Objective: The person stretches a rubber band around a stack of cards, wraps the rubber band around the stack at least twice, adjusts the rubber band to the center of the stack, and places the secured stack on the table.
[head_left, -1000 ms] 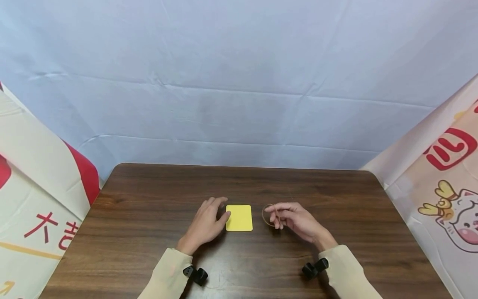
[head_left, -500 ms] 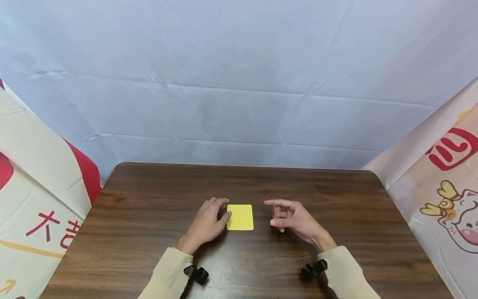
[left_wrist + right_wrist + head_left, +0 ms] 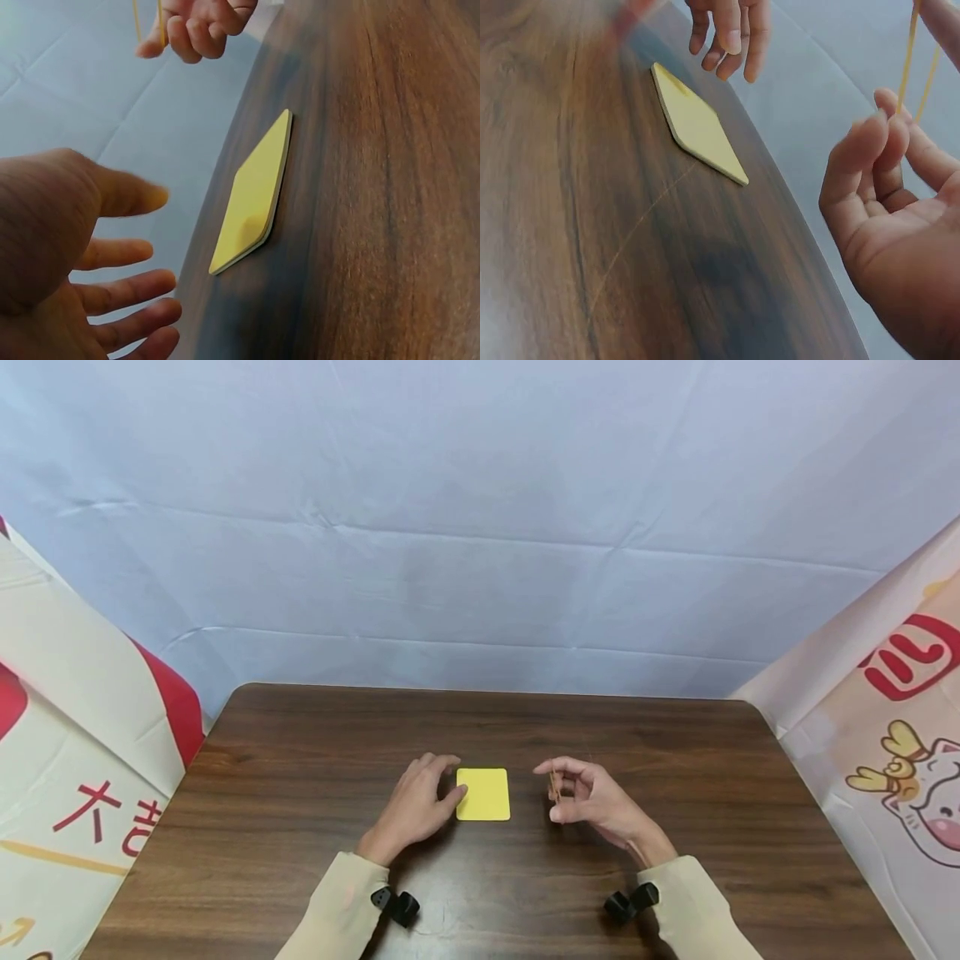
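My right hand (image 3: 592, 797) is above the table, holding a thin tan rubber band (image 3: 907, 64). Two strands of the band run from the raised index finger down to the thumb and curled fingers, as the right wrist view shows. A flat yellow square (image 3: 483, 794) with rounded corners and a pale edge lies on the table between the hands. At its left side is my left hand (image 3: 420, 806), fingers spread and relaxed, holding nothing. The left thumb is close to the square's left edge; whether they touch I cannot tell.
The brown wood-grain table (image 3: 675, 877) has rounded far corners. A pale cloth (image 3: 480, 527) hangs behind it. Printed sheets with red characters flank it on the left (image 3: 82, 777) and right (image 3: 900, 760). Each wrist wears a small black camera (image 3: 397, 906).
In the right hand, the band has gone from a wide round loop to narrow strands between index finger and thumb. The left hand and the yellow square stay nearly in place.
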Demonstrator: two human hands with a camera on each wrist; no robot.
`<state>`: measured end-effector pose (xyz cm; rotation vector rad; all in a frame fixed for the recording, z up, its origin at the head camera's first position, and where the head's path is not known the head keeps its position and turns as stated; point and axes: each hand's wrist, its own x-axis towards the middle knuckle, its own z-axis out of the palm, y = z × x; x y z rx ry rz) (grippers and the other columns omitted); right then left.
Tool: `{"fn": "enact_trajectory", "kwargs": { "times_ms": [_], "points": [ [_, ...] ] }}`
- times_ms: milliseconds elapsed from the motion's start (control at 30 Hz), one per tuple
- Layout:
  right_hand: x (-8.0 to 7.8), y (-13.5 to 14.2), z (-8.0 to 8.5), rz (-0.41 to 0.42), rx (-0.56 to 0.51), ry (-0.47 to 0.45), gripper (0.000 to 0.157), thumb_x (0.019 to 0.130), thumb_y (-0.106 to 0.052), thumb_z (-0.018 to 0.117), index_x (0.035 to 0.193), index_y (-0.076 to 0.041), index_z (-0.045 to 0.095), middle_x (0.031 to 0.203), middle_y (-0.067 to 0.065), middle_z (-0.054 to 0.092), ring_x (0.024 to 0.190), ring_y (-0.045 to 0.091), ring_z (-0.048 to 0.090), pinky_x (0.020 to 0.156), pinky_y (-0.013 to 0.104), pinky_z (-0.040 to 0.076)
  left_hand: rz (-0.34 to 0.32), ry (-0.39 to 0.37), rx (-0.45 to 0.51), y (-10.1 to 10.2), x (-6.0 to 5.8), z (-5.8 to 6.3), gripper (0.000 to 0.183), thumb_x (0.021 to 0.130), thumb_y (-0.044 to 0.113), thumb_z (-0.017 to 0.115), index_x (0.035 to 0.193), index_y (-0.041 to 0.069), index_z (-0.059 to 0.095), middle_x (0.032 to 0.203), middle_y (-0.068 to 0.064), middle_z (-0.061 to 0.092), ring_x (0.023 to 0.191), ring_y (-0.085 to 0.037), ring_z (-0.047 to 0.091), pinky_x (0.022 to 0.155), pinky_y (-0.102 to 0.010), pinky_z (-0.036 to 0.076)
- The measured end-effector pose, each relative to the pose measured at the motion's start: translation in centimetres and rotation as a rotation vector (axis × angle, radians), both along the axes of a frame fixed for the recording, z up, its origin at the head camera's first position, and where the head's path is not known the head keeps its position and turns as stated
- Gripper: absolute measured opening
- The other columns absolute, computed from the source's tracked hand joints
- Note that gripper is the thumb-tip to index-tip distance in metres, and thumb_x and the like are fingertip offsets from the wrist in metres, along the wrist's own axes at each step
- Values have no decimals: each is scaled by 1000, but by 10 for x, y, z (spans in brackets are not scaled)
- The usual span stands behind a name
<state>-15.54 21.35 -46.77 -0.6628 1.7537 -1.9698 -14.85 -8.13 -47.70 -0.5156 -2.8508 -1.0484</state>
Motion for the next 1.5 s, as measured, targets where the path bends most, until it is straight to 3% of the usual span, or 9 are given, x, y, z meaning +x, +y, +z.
{"fn": "enact_trajectory", "kwargs": {
  "times_ms": [100,300,400,500,633,1200,1500],
  "points": [
    [1,-1,0,-44,127,38,57,75,1,75,126,4,50,91,24,42,69,18,47,54,25,44,-27,-24,-45,0,-2,-3,55,82,37,70,127,8,55,113,-8,56,100,-23,51,83,-39,43],
    [3,-3,-2,-184,572,280,70,61,-38,87,123,-22,57,99,13,47,75,27,47,61,28,44,-106,-91,-153,3,-9,-6,80,73,45,77,136,7,46,121,-10,49,105,-27,45,86,-43,39],
    [5,-2,-4,-226,708,371,80,55,-51,86,124,-22,57,102,6,47,86,27,45,68,33,44,-128,-109,-195,5,-13,-5,86,69,46,80,138,8,45,123,-10,47,104,-27,43,84,-44,38],
    [7,0,-6,-258,785,406,83,52,-52,87,123,-19,58,104,0,46,93,25,42,72,35,41,-150,-123,-235,7,-17,-4,88,67,47,81,138,8,45,125,-9,46,104,-27,42,83,-44,38],
    [9,2,-7,-282,823,407,79,51,-47,89,119,-19,60,105,-2,44,98,26,39,74,36,37,-162,-135,-277,9,-20,-4,88,66,49,81,136,9,46,125,-8,45,103,-25,40,82,-41,36],
    [9,4,-8,-269,820,414,77,53,-48,88,119,-21,59,108,-7,44,105,25,40,82,43,40,-153,-112,-340,22,-27,-2,80,59,43,87,124,10,56,114,-4,47,95,-23,40,75,-37,33],
    [10,3,-6,-255,809,396,79,54,-51,87,120,-20,58,109,-4,45,108,26,40,83,45,41,-137,-184,-363,29,-36,4,81,48,39,93,114,9,57,102,-4,45,90,-23,37,73,-35,34]
  ]
}}
